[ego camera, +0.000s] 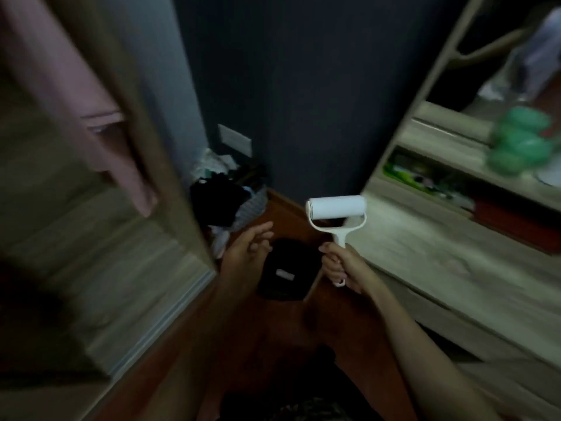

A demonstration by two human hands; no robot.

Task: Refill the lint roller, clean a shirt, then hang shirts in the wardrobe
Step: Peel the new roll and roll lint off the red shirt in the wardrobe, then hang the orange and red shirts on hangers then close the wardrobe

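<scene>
A white lint roller (336, 211) with a full white roll stands upright in front of me. My right hand (341, 264) grips its handle from below. My left hand (247, 249) hovers to the left of it, fingers relaxed and holding nothing. On the wooden floor between my hands lies a folded black garment (288, 270) with a pale label. A pink garment (91, 117) hangs at the upper left beside the wardrobe door (100, 253). The frame is blurred.
A basket (243, 205) of dark and white laundry sits on the floor against the dark wall. A light wooden shelf unit (425, 238) runs along the right, holding green rounded objects (519, 144) and clutter in a lower compartment.
</scene>
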